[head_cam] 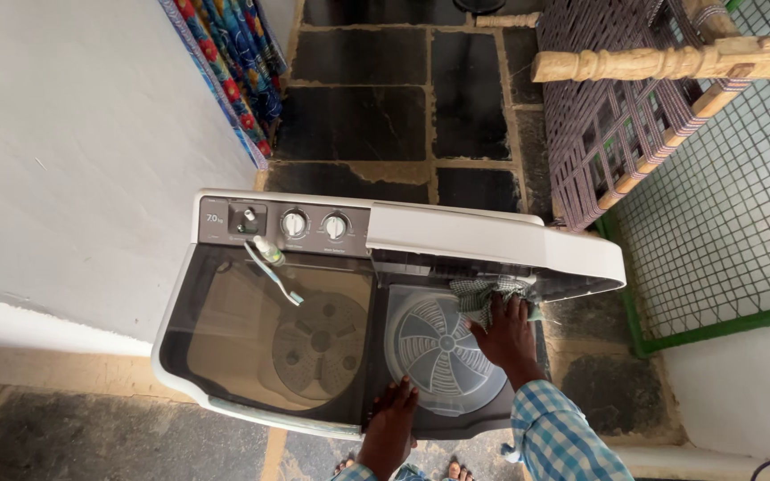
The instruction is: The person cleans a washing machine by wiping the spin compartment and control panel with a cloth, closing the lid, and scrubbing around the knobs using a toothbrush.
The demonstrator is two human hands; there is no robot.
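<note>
1. The right hand (503, 331) grips a checked cloth (483, 292) at the spinner rim.
2. The left hand (394, 411) lies flat, released, on the washer (225, 405) front.
3. The cloth could catch on the raised lid (492, 240).

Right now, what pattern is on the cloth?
Green-and-white checks, seen in the head view: cloth under the right hand.

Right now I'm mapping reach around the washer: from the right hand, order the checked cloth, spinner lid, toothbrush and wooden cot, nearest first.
From the right hand:
1. Checked cloth, under the fingers.
2. Spinner lid, just left.
3. Toothbrush, on the left tub's lid.
4. Wooden cot, upper right, on the floor beyond.
</note>
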